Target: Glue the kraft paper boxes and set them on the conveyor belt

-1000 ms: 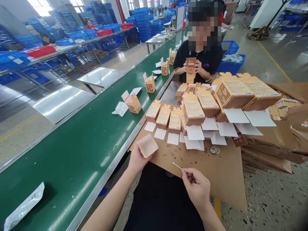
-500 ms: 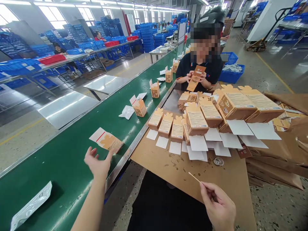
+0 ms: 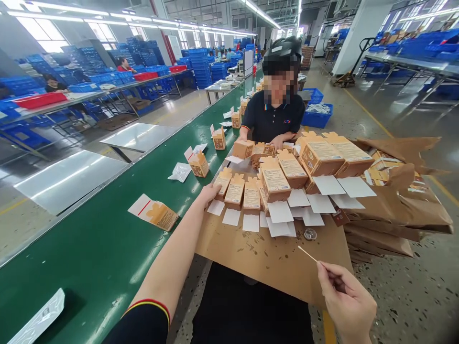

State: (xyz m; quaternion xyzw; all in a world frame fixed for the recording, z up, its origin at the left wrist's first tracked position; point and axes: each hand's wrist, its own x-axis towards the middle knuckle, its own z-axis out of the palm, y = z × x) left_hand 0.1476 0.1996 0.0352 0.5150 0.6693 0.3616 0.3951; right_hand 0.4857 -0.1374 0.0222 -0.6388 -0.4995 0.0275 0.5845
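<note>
My open, empty left hand (image 3: 210, 192) is at the row's leftmost carton (image 3: 223, 181), which wants a clean pinch to lift, while my right hand (image 3: 346, 306) pinches a thin stick (image 3: 307, 253).

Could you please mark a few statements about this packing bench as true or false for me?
1. The right hand pinches a thin stick. True.
2. An open-flapped box lies on its side on the green conveyor belt. True.
3. The left hand rests flat on the green conveyor belt. False: the left hand reaches the leftmost small box of the row on the cardboard sheet.
4. The person opposite wears a white shirt. False: the dark shirt has a collar.
</note>
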